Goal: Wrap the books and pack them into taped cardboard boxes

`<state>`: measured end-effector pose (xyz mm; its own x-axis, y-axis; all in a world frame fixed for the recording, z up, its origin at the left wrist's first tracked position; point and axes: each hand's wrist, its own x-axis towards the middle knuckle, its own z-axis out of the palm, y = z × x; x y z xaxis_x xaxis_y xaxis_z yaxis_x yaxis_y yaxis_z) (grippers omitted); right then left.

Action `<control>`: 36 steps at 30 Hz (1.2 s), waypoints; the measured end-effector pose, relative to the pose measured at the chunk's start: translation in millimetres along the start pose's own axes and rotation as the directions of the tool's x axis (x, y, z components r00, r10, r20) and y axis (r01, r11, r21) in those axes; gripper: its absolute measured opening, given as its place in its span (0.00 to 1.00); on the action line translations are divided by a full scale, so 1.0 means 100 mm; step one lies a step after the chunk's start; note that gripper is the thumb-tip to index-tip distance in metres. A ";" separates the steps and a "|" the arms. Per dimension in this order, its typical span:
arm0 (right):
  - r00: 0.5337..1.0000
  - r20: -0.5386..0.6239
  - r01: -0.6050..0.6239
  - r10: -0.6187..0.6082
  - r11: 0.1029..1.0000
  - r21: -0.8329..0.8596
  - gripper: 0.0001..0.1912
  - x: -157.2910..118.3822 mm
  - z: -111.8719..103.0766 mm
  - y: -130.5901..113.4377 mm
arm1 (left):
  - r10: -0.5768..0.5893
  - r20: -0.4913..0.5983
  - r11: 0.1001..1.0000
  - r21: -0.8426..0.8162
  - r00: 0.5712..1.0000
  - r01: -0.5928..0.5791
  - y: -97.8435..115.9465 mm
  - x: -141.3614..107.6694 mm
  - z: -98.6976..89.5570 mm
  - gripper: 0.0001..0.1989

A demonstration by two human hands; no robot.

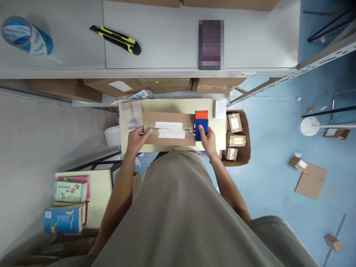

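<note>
A long cardboard box (167, 116) lies on the pale yellow table (172, 104) in front of me. White labels (171, 133) and clear tape run along its top. My left hand (137, 139) grips the box's left end, thumb on top and fingers at the side. In my right hand (208, 140) is a blue and orange tape dispenser (201, 126), with my thumb on its blue part. The dispenser rests at the box's right end, where its lower side is hidden from me.
Above the table, a shelf (167, 40) carries a tape roll stack (30, 37), a yellow-black utility knife (116, 39) and a blurred-out item. Right of the table stands a carton (246, 148) with several small boxes. Books (65, 218) lie lower left; flattened cardboard (311, 181) lies on the floor.
</note>
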<state>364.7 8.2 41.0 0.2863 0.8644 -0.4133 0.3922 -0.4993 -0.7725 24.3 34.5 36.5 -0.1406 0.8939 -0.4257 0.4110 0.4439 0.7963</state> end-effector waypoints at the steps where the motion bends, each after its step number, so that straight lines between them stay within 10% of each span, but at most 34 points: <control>1: 1.000 0.005 -0.005 0.005 1.000 0.023 0.31 0.02 0.01 0.03 | 0.001 -0.009 1.000 0.011 1.000 -0.001 -0.01 0.01 0.01 0.22; 8: 1.000 -0.007 0.005 -0.005 0.997 0.078 0.30 0.00 -0.10 0.01 | 0.052 0.042 0.996 0.074 0.998 -0.056 -0.21 0.10 -0.08 0.22; 11: 0.992 -0.093 0.078 -0.081 0.997 -0.026 0.26 -0.02 -0.26 -0.22 | 0.191 -0.094 0.969 0.178 0.977 -0.172 -0.08 0.10 -0.09 0.24; 14: 0.962 -0.087 0.243 -0.259 0.957 -0.160 0.19 0.06 -0.33 -0.72 | 0.452 -0.226 0.884 0.242 0.863 -0.400 0.38 0.07 -0.04 0.29; 19: 0.842 0.055 0.508 -0.537 0.753 -0.419 0.20 0.44 -0.08 -1.92 | 0.773 -0.008 0.626 0.169 0.634 -0.761 1.49 0.11 0.09 0.28; 24: 0.788 0.118 0.505 -0.605 0.524 -0.685 0.24 0.99 0.30 -2.68 | 0.805 -0.011 0.588 0.142 0.593 -0.796 2.03 0.24 0.19 0.32; 31: 0.743 0.161 0.522 -0.650 0.412 -0.747 0.31 1.20 0.45 -2.74 | 0.719 -0.072 0.693 0.137 0.691 -0.708 1.45 0.31 0.20 0.31; 36: 0.700 -0.079 0.522 -0.710 0.583 -0.623 0.34 0.67 0.30 -1.82 | 0.444 -0.214 0.895 0.161 0.870 -0.417 0.37 0.34 -0.02 0.31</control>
<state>286.2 158.7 139.3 -0.0095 0.9548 0.2972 0.9224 0.1232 -0.3660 32.9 81.4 52.2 -0.1331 0.9883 0.0752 0.5715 0.0145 0.8205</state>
